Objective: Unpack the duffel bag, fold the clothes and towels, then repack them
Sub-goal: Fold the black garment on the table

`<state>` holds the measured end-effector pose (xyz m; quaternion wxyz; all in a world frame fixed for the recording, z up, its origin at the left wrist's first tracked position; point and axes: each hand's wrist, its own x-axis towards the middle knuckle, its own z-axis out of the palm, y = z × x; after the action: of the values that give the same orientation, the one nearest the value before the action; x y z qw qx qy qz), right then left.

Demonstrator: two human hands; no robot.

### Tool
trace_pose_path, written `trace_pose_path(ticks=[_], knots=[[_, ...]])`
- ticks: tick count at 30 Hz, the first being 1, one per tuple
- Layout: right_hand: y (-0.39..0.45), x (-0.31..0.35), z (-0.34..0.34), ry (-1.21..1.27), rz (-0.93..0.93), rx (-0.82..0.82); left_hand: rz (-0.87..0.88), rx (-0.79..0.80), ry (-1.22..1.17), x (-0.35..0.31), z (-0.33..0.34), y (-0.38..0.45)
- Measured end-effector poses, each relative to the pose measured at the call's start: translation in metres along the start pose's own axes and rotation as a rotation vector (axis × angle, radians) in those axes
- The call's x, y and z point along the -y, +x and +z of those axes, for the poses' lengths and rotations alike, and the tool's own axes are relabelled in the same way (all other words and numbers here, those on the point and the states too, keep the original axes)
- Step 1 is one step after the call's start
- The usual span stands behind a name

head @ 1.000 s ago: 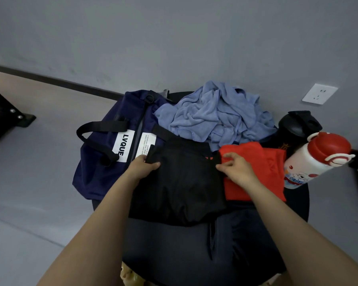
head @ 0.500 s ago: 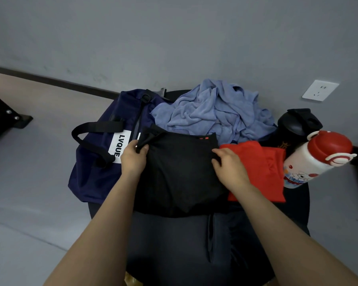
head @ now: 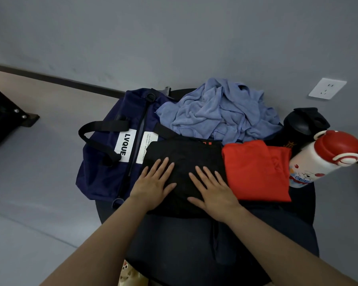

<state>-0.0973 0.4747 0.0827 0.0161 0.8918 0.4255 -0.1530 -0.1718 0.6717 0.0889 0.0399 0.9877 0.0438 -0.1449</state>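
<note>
A folded black garment (head: 184, 155) lies at the middle of a small round black table (head: 306, 203). My left hand (head: 153, 182) and my right hand (head: 213, 188) both press flat on it, fingers straight and spread. To its right lies a folded red garment (head: 256, 172). A crumpled light-blue towel (head: 219, 114) is heaped behind them. The navy duffel bag (head: 103, 162), with black handles and a white LVQUE label, sits at the table's left and hangs over its edge.
A white bottle with a red cap (head: 327, 159) and a black bottle (head: 304, 122) stand at the table's right edge. A wall socket (head: 327, 88) is on the grey wall behind. A dark object (head: 4, 116) stands on the floor at far left.
Both hands let go of the black garment's upper corners and moved down onto it, now lying flat. The garment's top edge is laid down over the bag's side.
</note>
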Motion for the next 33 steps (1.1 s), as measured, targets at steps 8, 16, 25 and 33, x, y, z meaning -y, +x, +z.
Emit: trace_pose_path(ticks=[8,16,25,33], knots=[[0.0,-0.002,0.01,0.032,0.069,0.1,-0.069,0.106,-0.03,0.002,0.001,0.001],[0.001,0.024,-0.013,0.085,-0.06,0.032,-0.492,0.026,-0.451,0.027,-0.021,0.002],[0.01,0.039,0.001,0.14,-0.115,0.163,-0.556,0.207,-0.678,0.034,-0.033,0.0],[0.014,0.046,-0.006,0.177,-0.045,0.209,-0.532,0.232,-0.977,0.031,-0.04,-0.004]])
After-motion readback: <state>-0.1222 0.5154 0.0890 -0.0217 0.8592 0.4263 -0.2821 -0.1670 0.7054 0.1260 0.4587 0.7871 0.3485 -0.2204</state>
